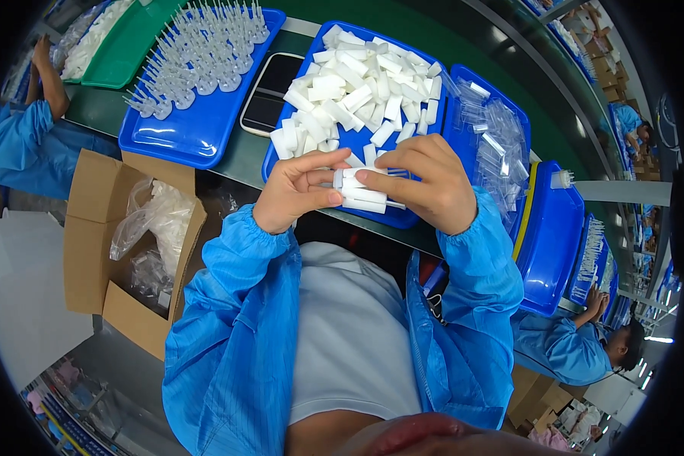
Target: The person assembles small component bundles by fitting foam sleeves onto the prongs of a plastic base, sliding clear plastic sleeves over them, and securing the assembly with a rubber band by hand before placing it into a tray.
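Observation:
My left hand (296, 188) and my right hand (422, 182) meet over the near edge of a blue tray (403, 216) heaped with small white plastic caps (361, 87). Both hands pinch a small bundle of white caps (361, 194) between fingers and thumbs. A thin clear stick pokes out of the bundle toward the right hand. My blue sleeves come up from below.
Left of it, a second blue tray (178, 140) holds several upright clear plastic pieces (205, 53). A dark phone (270, 91) lies between the trays. Clear tubes (498, 140) fill a tray on the right. An open cardboard box (129, 243) with plastic bags stands at my left. Other workers in blue (23, 144) sit nearby.

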The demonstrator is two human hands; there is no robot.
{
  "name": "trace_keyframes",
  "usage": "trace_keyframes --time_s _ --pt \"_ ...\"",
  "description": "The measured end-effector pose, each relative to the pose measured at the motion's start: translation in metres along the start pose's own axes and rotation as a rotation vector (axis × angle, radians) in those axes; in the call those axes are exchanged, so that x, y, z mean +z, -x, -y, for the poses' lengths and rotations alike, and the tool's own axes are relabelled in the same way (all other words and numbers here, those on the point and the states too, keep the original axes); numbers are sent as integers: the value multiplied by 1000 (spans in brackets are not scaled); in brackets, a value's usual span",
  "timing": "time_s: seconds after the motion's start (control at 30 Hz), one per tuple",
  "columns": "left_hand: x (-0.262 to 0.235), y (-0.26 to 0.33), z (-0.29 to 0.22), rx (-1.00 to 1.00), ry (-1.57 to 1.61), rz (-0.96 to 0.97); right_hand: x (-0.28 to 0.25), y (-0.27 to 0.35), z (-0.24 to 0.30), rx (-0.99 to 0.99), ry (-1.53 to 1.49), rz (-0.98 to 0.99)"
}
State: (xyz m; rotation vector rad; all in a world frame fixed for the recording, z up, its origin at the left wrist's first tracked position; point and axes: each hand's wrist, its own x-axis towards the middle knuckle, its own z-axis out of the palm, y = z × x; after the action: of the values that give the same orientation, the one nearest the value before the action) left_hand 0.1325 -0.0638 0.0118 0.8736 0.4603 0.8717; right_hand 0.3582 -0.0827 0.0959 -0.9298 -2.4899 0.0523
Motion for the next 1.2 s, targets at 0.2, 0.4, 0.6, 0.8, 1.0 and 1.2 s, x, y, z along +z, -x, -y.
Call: trace_keyframes --time_s 0.2,0.4,0.6,0.8,1.0,1.2 --pt "-21 1 5 82 -77 77 4 3 -21 306 -508 -190" --pt "-26 0 -7 -16 41 -67 27 26 -53 245 -19 197" --pt "-25 4 1 -31 33 -55 46 21 -48 95 51 317" --pt "-24 2 1 -32 16 -46 55 20 -52 98 16 334" --pt "-24 1 1 -37 20 -40 56 17 -56 127 -7 345" --pt "-25 2 0 -35 38 -52 49 20 -60 189 -134 250"
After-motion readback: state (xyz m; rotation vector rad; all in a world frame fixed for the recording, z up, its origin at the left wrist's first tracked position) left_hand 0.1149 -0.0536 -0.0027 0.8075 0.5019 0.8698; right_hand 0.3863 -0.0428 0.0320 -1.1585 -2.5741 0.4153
